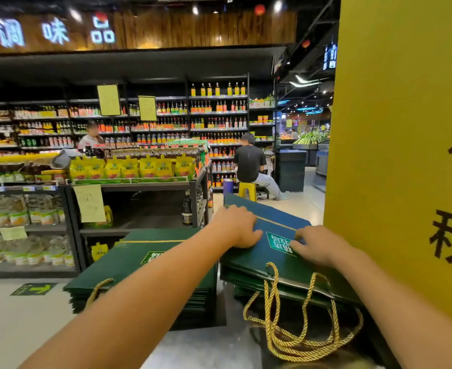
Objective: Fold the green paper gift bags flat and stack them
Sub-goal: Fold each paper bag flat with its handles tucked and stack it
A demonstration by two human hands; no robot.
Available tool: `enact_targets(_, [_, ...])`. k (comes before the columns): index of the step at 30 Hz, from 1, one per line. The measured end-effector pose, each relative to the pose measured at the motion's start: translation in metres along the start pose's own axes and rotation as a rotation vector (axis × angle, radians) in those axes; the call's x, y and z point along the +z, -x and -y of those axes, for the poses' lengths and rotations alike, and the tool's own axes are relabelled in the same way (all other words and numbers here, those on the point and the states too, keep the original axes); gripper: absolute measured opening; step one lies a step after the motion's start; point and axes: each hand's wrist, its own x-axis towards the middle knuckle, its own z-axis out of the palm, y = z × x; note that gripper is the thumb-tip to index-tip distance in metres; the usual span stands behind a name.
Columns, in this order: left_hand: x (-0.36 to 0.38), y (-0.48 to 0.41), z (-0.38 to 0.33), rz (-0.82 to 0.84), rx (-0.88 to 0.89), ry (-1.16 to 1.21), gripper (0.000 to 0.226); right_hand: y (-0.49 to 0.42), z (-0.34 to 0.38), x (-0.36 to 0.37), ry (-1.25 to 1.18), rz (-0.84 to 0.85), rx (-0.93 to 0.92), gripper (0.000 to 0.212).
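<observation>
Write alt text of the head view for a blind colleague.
The left hand and right hand press a flat green gift bag onto a stack of folded bags, its gold rope handles hanging toward the camera. A second stack lies to the left, supermarket shelves behind, a yellow pillar at right.

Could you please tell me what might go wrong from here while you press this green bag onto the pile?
1. The top bag sits tilted, its far end raised off the right stack. Pressed by the left hand and right hand, it may crease crookedly or slide.
2. The gold rope handles hang tangled over the near edge and could snag or drag bags off.
</observation>
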Motion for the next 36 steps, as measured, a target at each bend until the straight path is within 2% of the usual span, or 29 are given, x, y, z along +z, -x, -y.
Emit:
enact_targets(5, [-0.027,0.039,0.048,-0.062,-0.093,0.066,0.045,0.006,0.045,-0.047,-0.019,-0.114,-0.076,0.024])
enact_targets(11, [-0.024,0.116,0.109,-0.058,-0.208,0.138,0.041,0.023,0.154,-0.085,-0.117,-0.115,-0.304,0.035])
enact_targets(17, [0.012,0.185,0.179,0.024,-0.416,0.157,0.037,0.036,0.245,-0.073,-0.024,-0.099,-0.43,0.023])
enact_targets(21, [0.044,0.214,0.209,0.03,-0.544,0.246,0.035,0.036,0.275,-0.038,0.067,-0.075,-0.373,0.02])
enact_targets(24, [0.075,0.224,0.22,0.011,-0.631,0.355,0.04,0.029,0.277,-0.004,0.016,0.004,-0.222,0.033])
enact_targets(29, [0.109,0.229,0.22,-0.176,-0.728,0.557,0.025,0.019,0.247,0.045,-0.087,0.159,0.028,0.055])
enact_targets(31, [0.113,0.227,0.22,-0.243,-0.75,0.602,0.021,0.018,0.242,0.052,-0.126,0.158,0.074,0.062])
enact_targets(36, [0.109,0.227,0.217,-0.361,-0.796,0.774,0.02,0.023,0.238,0.052,-0.224,0.117,0.127,0.063])
